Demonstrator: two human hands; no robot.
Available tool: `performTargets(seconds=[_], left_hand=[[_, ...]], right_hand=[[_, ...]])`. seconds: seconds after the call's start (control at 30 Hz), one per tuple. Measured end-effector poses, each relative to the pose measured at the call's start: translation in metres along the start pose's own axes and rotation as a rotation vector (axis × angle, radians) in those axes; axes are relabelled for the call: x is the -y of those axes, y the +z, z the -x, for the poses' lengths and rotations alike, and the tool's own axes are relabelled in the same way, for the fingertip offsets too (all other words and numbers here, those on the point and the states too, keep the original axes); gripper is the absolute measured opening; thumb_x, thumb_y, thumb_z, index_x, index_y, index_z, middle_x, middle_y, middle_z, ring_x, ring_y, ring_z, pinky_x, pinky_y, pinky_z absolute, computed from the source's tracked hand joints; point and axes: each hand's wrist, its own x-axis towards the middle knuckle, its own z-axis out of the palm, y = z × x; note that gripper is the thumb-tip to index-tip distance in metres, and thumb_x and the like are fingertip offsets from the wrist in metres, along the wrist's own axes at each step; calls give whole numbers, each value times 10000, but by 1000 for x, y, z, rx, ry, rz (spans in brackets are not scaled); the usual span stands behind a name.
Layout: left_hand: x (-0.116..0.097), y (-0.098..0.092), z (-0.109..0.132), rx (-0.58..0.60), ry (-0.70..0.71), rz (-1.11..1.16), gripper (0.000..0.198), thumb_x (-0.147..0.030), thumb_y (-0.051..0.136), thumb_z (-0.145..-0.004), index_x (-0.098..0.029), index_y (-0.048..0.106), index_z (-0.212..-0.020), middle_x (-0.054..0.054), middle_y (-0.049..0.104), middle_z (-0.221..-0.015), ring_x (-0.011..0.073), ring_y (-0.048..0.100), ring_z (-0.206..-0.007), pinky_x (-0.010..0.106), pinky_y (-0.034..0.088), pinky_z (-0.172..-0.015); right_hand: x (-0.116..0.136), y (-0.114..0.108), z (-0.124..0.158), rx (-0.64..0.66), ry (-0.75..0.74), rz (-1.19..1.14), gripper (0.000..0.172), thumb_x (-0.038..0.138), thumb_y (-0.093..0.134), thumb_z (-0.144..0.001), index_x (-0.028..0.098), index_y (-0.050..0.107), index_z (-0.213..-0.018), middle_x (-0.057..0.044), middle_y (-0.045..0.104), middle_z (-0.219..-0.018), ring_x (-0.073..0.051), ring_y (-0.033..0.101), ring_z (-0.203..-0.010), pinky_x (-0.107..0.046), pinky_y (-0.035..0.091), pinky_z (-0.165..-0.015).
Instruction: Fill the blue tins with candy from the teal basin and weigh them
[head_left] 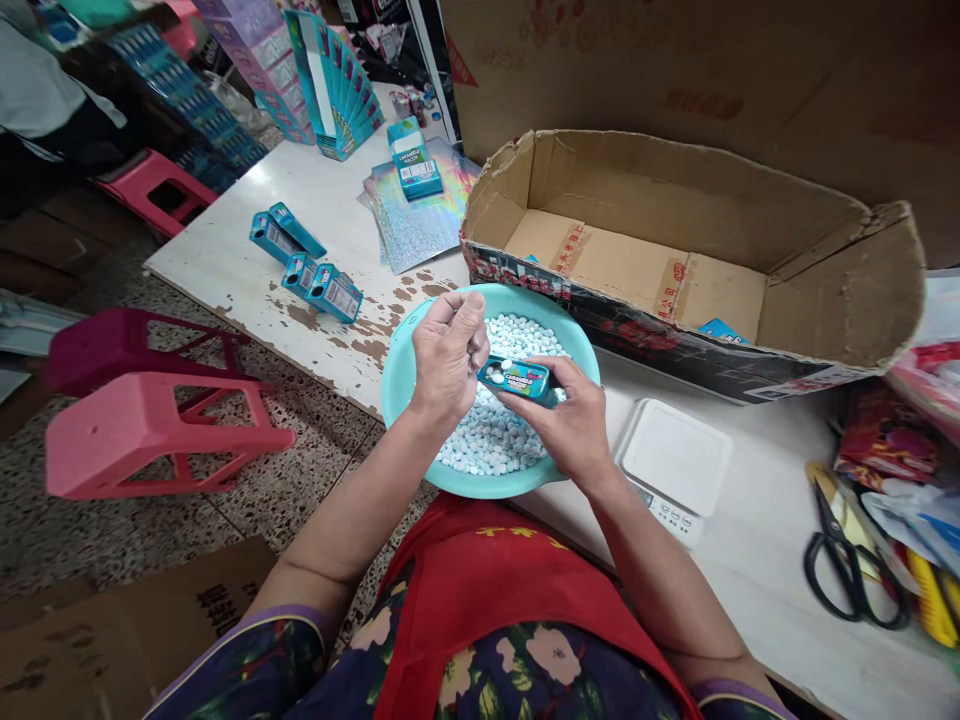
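And there, my right hand clasped the blue CARAMELO-lettered box, white tablets showing beyond its fingertips; beside it my left hand bunched closed, contents unclear from here!

Matt candies, smooth plastic basin

White table, brown patches. On it: blue-green tub, big cardboard box just behind, white scale, black scissors, four little blue boxes, shiny sheets.
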Motion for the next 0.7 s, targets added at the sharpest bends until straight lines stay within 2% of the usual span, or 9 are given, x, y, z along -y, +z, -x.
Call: performTargets(seconds=[0.13,0.3,0.53,0.7], left_hand=[[1,2,1,-9,-5,-6,282,-331,757,-768,-187,518,-734,-82,398,-499,40,342,-389,167,234,-353],[3,4,2,-22,55,-28,281,-334,743,-780,-187,512,-715,-85,376,-485,52,365,-406,183,300,-398],[8,4,2,-42,75,-73,275,-360,734,-776,-194,522,-721,-73,410,-505,66,429,-452,191,359,-454],[6,6,3,-44,62,-60,282,-343,740,-778,-194,510,-713,-80,364,-496,53,336,-415,183,250,-384]], right_hand=[[2,0,-1,66,-11,3,322,342,810,-715,230,673,-984,-16,696,-916,-203,646,-861,-329,497,-790],[0,1,-3,11,-10,5,308,340,798,-728,227,669,-983,-23,694,-943,-206,644,-886,-337,495,-814],[1,1,-4,30,-10,3,315,319,814,-709,230,676,-978,-11,689,-904,-195,633,-844,-320,491,-784],[-2,1,-3,15,33,-31,335,327,828,-690,231,685,-976,-12,690,-912,-198,635,-846,-330,496,-797]])
